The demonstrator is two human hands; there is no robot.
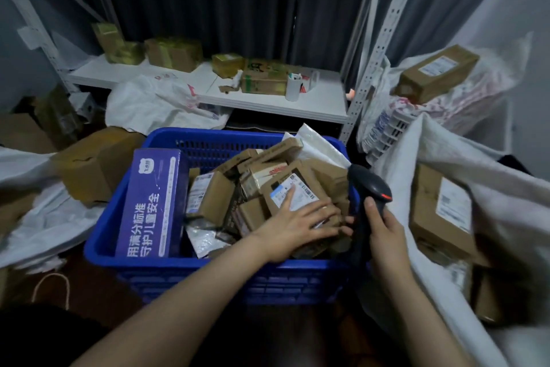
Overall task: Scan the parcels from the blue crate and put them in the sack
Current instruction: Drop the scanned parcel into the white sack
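Head view, read left to right.
1. I see a purple box (151,203) standing on edge against the left wall of the blue crate (208,262).
2. My left hand (297,227) lies flat on a labelled parcel (294,188) atop the crate's heap, fingers spread, thumb on the label.
3. My right hand (384,232) has its fingers curled round the black scanner (370,185), just beside the crate's right rim.
4. At far right the white sack (464,158) hangs open, with cardboard boxes (443,212) inside.

Purple box (151,203), left side of the blue crate (178,263): white print in two lines along its length, "用满分标准" and "守护儿童安全"; the small logo caption at its far end is blurred. Shipping labels on the crate parcel (293,189) and the right-hand parcel (454,206): illegible.
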